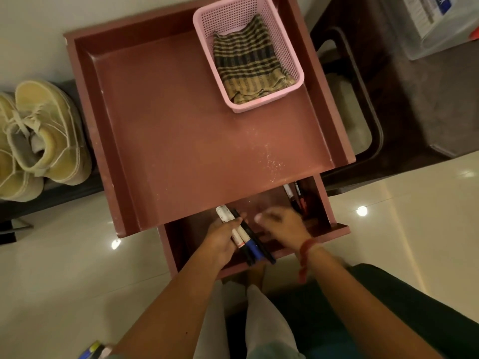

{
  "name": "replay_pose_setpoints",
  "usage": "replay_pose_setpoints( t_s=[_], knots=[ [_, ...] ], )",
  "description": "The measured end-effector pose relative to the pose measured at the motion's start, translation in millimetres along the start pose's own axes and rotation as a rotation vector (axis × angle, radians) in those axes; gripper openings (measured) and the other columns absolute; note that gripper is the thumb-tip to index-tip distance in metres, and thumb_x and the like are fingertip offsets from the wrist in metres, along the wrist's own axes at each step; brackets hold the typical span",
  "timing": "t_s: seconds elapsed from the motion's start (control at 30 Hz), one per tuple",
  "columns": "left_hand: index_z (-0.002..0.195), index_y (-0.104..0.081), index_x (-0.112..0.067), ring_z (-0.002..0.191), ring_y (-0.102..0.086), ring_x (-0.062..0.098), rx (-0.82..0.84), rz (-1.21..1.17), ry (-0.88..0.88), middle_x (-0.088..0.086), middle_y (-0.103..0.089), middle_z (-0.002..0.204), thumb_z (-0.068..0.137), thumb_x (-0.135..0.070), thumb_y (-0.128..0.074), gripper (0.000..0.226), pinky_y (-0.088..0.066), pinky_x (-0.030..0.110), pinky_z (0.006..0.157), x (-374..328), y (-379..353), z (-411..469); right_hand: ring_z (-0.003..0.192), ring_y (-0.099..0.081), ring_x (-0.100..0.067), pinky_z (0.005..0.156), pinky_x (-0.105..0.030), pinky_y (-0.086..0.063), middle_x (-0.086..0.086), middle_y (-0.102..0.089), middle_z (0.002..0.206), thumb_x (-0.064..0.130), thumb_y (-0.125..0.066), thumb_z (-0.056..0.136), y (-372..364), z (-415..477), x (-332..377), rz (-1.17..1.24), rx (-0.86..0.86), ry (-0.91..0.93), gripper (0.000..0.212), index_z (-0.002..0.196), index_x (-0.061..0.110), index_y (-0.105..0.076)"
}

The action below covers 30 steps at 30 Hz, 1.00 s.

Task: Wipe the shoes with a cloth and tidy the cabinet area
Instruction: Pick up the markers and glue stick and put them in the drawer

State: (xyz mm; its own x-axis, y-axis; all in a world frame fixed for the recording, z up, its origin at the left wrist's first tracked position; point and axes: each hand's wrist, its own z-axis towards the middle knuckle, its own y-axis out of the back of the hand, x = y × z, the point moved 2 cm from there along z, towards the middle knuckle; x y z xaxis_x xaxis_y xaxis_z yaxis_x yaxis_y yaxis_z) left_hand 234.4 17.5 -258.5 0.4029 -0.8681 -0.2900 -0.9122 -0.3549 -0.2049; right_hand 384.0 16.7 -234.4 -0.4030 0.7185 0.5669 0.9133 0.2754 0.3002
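A reddish-brown cabinet [181, 125] has its drawer [334, 229] pulled out below the top. My left hand [221, 239] grips a bundle of markers [243, 237] over the drawer. My right hand [282, 224] is blurred above the drawer's inside, fingers loosely curled, nothing plainly held. More markers [296, 195] lie in the drawer's right corner. A striped cloth [248, 66] sits folded in a pink basket [204, 24] on the cabinet top. A pair of yellow shoes [39, 136] stands on a dark low shelf at the left.
White specks dot the cabinet top near its front right. A dark plastic stool [363, 104] stands right of the cabinet, a clear storage box [440, 29] beyond it. The glossy tiled floor [77, 281] lies around; some markers [90, 352] lie near the bottom left edge.
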Motion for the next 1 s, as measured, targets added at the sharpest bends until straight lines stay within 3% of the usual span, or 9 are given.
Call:
replay_pose_setpoints(
  t_s=[0.07, 0.17, 0.3, 0.37, 0.47, 0.57, 0.7, 0.87, 1.0],
  knots=[
    [0.095, -0.063, -0.008, 0.081, -0.063, 0.019, 0.023, 0.002, -0.004, 0.005, -0.069, 0.089, 0.092, 0.004, -0.053, 0.016, -0.053, 0.033, 0.072, -3.7, -6.8, -4.8, 0.092, -0.059, -0.009, 0.079, -0.018, -0.047, 0.012, -0.059, 0.088, 0.02, -0.068, 0.084, -13.6, -26.1, 5.9, 0.02, 0.112, -0.017, 0.02, 0.103, 0.013, -0.065],
    [0.093, -0.065, -0.008, 0.082, -0.064, 0.017, 0.049, 0.053, 0.016, 0.005, -0.07, 0.09, 0.093, 0.001, -0.054, 0.014, -0.054, 0.03, 0.069, -8.1, -13.6, -8.4, 0.089, -0.057, -0.006, 0.081, -0.017, -0.046, 0.01, -0.058, 0.09, 0.009, -0.07, 0.081, -18.1, -31.5, 4.7, 0.016, 0.018, -0.011, 0.026, 0.106, 0.012, -0.063],
    [0.094, -0.062, -0.01, 0.081, -0.061, 0.019, 0.017, 0.071, 0.063, 0.006, -0.065, 0.088, 0.094, -0.003, -0.053, 0.011, -0.052, 0.033, 0.074, -5.7, -7.9, -4.4, 0.087, -0.062, -0.012, 0.069, -0.015, -0.05, 0.0, -0.063, 0.093, 0.004, -0.07, 0.08, -6.0, -15.7, -3.8, 0.258, 0.145, -0.155, 0.027, 0.105, 0.01, -0.062],
    [0.096, -0.058, -0.01, 0.081, -0.062, 0.02, -0.028, 0.038, 0.07, 0.007, -0.064, 0.09, 0.096, -0.001, -0.05, 0.012, -0.051, 0.033, 0.076, -3.3, -1.1, -0.1, 0.089, -0.059, -0.012, 0.076, -0.017, -0.049, -0.001, -0.063, 0.097, 0.005, -0.07, 0.08, 9.9, 2.8, -8.9, 0.191, -0.061, -0.17, 0.028, 0.107, 0.007, -0.063],
    [0.095, -0.057, -0.01, 0.084, -0.062, 0.019, -0.061, 0.009, 0.066, 0.008, -0.064, 0.092, 0.097, 0.0, -0.047, 0.014, -0.05, 0.033, 0.077, -0.9, 6.8, 5.7, 0.102, -0.061, -0.027, 0.094, -0.034, -0.046, -0.013, -0.067, 0.105, 0.006, -0.071, 0.079, 26.8, 42.4, -14.4, -0.052, -0.399, -0.09, 0.024, 0.102, 0.001, -0.066],
    [0.095, -0.059, -0.01, 0.084, -0.062, 0.019, -0.049, -0.018, 0.074, 0.007, -0.063, 0.092, 0.097, -0.005, -0.048, 0.013, -0.05, 0.033, 0.075, -3.0, 11.0, 9.8, 0.103, -0.061, -0.04, 0.09, -0.044, -0.049, -0.022, -0.066, 0.106, 0.01, -0.063, 0.086, 21.0, 77.4, -19.7, -0.206, -0.455, -0.103, 0.02, 0.102, -0.003, -0.064],
    [0.097, -0.061, -0.01, 0.087, -0.061, 0.019, -0.016, -0.01, 0.073, 0.007, -0.062, 0.094, 0.099, -0.009, -0.041, 0.02, -0.05, 0.033, 0.077, -7.4, 13.7, 12.5, 0.102, -0.061, -0.039, 0.084, -0.045, -0.05, -0.02, -0.065, 0.107, 0.011, -0.053, 0.092, 18.5, 99.7, -41.2, -0.455, -0.486, -0.166, 0.019, 0.105, 0.001, -0.062],
    [0.102, -0.062, -0.01, 0.093, -0.062, 0.017, -0.03, 0.02, 0.062, 0.006, -0.064, 0.102, 0.098, -0.005, -0.045, 0.018, -0.045, 0.038, 0.09, -8.1, 12.2, 14.5, 0.102, -0.061, -0.036, 0.087, -0.04, -0.049, -0.019, -0.065, 0.108, 0.016, -0.064, 0.087, 23.1, 97.1, -40.7, -0.443, -0.451, -0.105, 0.024, 0.105, 0.001, -0.063],
    [0.103, -0.06, -0.011, 0.093, -0.062, 0.017, 0.003, 0.011, 0.056, 0.006, -0.065, 0.102, 0.097, -0.003, -0.048, 0.016, -0.05, 0.037, 0.086, -8.1, 3.2, 7.9, 0.091, -0.062, -0.015, 0.078, -0.022, -0.048, -0.001, -0.067, 0.096, 0.022, -0.073, 0.079, -6.3, 39.6, -8.1, -0.033, -0.171, 0.047, 0.025, 0.099, 0.009, -0.067]
  ],
)
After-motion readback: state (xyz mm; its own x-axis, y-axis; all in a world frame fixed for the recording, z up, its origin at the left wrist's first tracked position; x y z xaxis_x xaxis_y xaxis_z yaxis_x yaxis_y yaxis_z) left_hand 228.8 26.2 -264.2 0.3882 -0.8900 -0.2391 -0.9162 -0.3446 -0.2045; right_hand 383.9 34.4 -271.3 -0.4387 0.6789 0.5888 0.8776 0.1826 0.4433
